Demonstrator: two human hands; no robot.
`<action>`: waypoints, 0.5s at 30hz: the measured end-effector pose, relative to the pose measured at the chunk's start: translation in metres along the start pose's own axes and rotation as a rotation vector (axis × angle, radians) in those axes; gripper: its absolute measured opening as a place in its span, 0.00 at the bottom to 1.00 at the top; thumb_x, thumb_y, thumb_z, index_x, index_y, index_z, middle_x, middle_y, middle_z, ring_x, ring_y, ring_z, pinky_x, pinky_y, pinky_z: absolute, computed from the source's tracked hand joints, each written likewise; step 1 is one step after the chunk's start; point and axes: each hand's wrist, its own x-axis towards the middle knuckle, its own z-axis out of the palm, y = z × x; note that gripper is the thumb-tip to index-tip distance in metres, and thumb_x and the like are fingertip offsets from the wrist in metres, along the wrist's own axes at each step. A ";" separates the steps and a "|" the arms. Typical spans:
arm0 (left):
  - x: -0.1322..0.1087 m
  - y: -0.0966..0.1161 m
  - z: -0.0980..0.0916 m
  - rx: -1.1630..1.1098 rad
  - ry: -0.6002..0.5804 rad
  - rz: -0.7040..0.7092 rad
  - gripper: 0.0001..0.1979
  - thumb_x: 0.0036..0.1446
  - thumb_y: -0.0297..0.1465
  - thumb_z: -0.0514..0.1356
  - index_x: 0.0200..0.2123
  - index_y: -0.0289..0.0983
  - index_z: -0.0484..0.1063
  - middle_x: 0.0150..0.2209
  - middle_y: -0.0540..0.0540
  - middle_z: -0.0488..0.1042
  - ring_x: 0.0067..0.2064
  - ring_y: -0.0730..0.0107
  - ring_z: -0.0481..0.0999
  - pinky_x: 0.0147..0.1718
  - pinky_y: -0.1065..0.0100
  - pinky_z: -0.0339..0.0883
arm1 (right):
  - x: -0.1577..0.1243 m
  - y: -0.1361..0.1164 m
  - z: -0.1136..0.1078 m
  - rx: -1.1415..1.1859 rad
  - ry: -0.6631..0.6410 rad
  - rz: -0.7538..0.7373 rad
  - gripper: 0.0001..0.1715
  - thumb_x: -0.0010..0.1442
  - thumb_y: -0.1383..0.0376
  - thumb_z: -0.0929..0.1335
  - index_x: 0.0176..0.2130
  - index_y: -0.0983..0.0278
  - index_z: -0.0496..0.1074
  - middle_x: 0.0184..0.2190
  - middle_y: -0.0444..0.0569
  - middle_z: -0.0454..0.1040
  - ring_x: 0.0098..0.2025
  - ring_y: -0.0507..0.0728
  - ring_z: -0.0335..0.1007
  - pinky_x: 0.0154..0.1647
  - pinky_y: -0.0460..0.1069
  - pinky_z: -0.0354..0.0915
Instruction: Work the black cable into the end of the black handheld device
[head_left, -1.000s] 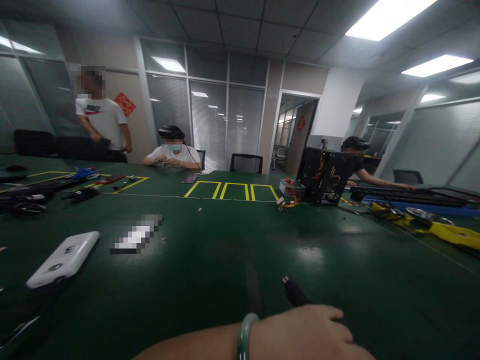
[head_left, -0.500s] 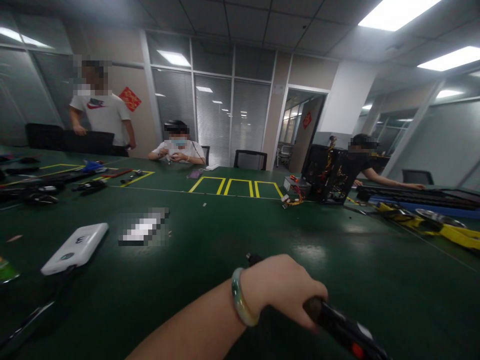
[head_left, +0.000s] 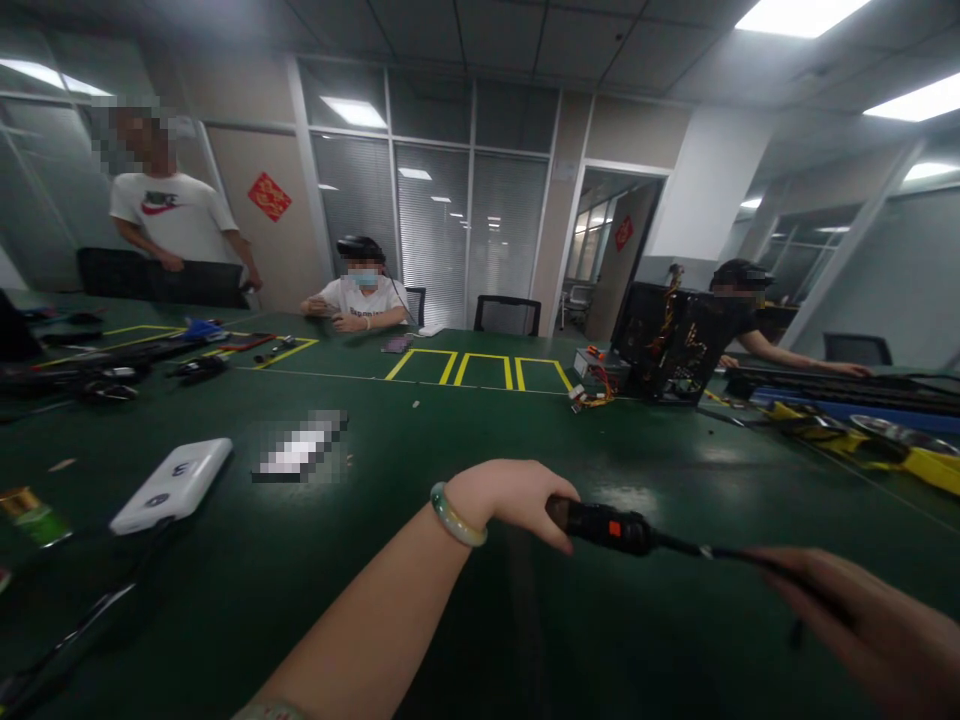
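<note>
A jade-like bangle circles the wrist of my left hand [head_left: 514, 495], which reaches over the middle of the table. Its fingers are wrapped round a black corded electric screwdriver [head_left: 611, 528] with an orange switch; the tip end is hidden behind the hand. From the rear of the tool, a black cord [head_left: 720, 552] runs right to my right hand [head_left: 862, 610]. That hand is smeared by motion, but its fingers appear closed on the cord.
The green table [head_left: 465, 450] carries a white power bank [head_left: 176, 485], a blurred-out phone-like item [head_left: 300, 445] and a small green bottle [head_left: 37, 518] at left. A black computer case [head_left: 667, 340] stands back right beside a power supply [head_left: 592, 368]. Three people are around the table.
My left hand has moved left and up with the screwdriver, which now lies more level. My right hand has come into view at the lower right, at the cord. The view has shifted slightly.
</note>
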 end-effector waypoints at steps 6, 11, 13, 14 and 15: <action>-0.007 -0.031 -0.006 -0.046 0.089 -0.157 0.26 0.47 0.52 0.62 0.47 0.46 0.69 0.38 0.51 0.75 0.37 0.64 0.75 0.32 0.68 0.61 | 0.093 -0.048 -0.024 -0.101 -0.044 -0.138 0.19 0.63 0.55 0.59 0.50 0.53 0.70 0.49 0.47 0.73 0.47 0.66 0.71 0.50 0.60 0.67; -0.015 -0.069 -0.007 0.041 0.159 -0.317 0.27 0.46 0.53 0.62 0.46 0.45 0.70 0.41 0.49 0.74 0.41 0.61 0.74 0.35 0.67 0.62 | 0.149 -0.060 0.025 0.012 -0.169 -0.155 0.17 0.63 0.61 0.62 0.49 0.59 0.72 0.50 0.49 0.73 0.51 0.61 0.68 0.54 0.53 0.61; -0.018 -0.083 -0.005 0.069 0.169 -0.378 0.28 0.45 0.52 0.63 0.47 0.44 0.70 0.42 0.48 0.74 0.41 0.61 0.73 0.36 0.66 0.63 | 0.163 -0.063 0.050 0.102 -0.226 -0.096 0.15 0.62 0.63 0.63 0.47 0.60 0.73 0.48 0.49 0.74 0.50 0.60 0.68 0.53 0.52 0.61; -0.019 -0.090 -0.003 0.074 0.167 -0.408 0.28 0.46 0.52 0.63 0.47 0.44 0.70 0.42 0.48 0.74 0.41 0.61 0.73 0.36 0.66 0.63 | 0.168 -0.065 0.063 0.151 -0.230 -0.056 0.15 0.62 0.63 0.63 0.47 0.60 0.73 0.46 0.49 0.75 0.48 0.60 0.69 0.51 0.51 0.62; -0.021 -0.097 -0.002 0.075 0.153 -0.432 0.28 0.45 0.51 0.63 0.48 0.44 0.70 0.43 0.47 0.74 0.42 0.61 0.73 0.36 0.66 0.63 | 0.173 -0.067 0.075 0.204 -0.253 -0.030 0.14 0.62 0.63 0.64 0.46 0.61 0.73 0.45 0.49 0.76 0.47 0.59 0.70 0.49 0.50 0.63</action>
